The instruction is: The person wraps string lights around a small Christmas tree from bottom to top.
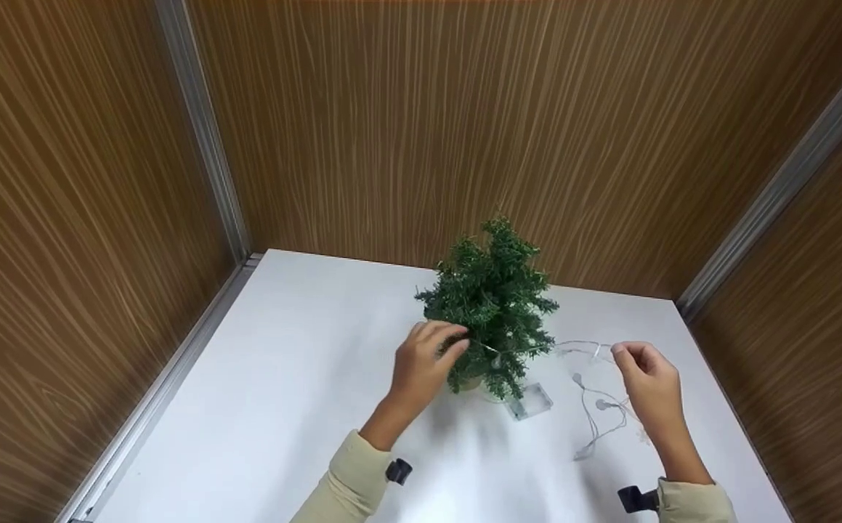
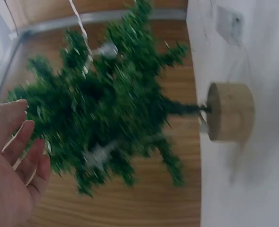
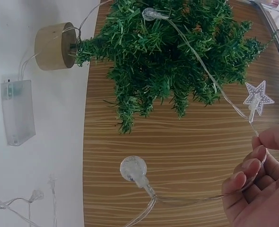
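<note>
Right hand pinching light string, left hand holding nothing, tree standing on bench

Tree (image 1: 490,290) is standing upright on the white bench (image 1: 246,407), its round wooden base (image 3: 51,53) resting flat. Right hand (image 1: 653,385) is hovering over the bench, to the tree's right; its fingers are pinching the light string (image 3: 215,83) between thumb and fingertips. One run is stretching from there across to the tree's front. Another is trailing off the fingers with a round bulb (image 3: 133,169) hanging from it. Star light (image 3: 258,98) is sitting on the cord just beside that thumb.

Left hand (image 1: 421,359) is hanging at the tree's left side, fingers relaxed and slightly curved, grasping nothing that I'm seeing. Left wrist view is blurring, so I can't tell whether the fingertips are touching the branches.

Clear battery box (image 3: 20,113) is lying on the bench near the wooden base. More cord is lying loosely to its right. Wood-grain panels (image 1: 362,145) are enclosing the bench.
</note>
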### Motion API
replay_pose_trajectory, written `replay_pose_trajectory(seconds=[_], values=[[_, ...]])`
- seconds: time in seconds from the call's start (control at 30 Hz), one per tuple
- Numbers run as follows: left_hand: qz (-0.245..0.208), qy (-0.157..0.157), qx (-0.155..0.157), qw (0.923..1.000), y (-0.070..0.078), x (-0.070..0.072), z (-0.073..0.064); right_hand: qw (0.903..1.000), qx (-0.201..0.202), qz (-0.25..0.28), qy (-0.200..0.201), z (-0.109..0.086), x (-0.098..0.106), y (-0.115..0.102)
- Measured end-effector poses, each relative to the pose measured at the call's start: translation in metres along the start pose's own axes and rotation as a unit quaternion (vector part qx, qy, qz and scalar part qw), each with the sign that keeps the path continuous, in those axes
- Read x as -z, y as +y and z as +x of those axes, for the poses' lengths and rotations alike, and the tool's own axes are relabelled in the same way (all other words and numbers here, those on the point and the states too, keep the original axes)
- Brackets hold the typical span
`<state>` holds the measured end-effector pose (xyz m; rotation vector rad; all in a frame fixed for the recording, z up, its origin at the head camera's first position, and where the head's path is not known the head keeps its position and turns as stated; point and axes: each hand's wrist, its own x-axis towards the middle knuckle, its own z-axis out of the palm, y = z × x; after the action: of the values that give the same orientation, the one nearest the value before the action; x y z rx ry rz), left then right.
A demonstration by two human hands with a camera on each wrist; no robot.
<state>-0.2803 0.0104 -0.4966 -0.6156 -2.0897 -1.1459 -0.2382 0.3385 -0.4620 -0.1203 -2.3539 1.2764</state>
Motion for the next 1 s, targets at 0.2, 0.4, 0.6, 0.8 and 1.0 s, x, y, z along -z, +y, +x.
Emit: replay_pose_trajectory(seconds=[0.2,0.4,0.6,0.8,1.0], values=[[-0.013,-0.030,-0.045,0.9984,0.047,-0.023,0.013,0.9999,0.005,0.011,-0.002,0.001,0.001,-0.007],[0.012,-0.068,-0.077,0.9946,0.080,-0.061,0.025,0.9997,0.011,0.017,-0.009,0.000,0.004,-0.014],[0.035,-0.119,-0.063,0.9903,0.098,-0.093,0.035,0.9994,0.026,0.017,-0.012,-0.004,0.003,-0.016],[0.021,-0.148,-0.032,0.9882,0.103,-0.109,0.041,0.9990,0.040,0.017,-0.009,-0.008,0.000,-0.016],[0.021,-0.154,-0.021,0.9876,0.102,-0.117,0.041,0.9987,0.048,0.013,-0.015,-0.011,0.002,-0.019]])
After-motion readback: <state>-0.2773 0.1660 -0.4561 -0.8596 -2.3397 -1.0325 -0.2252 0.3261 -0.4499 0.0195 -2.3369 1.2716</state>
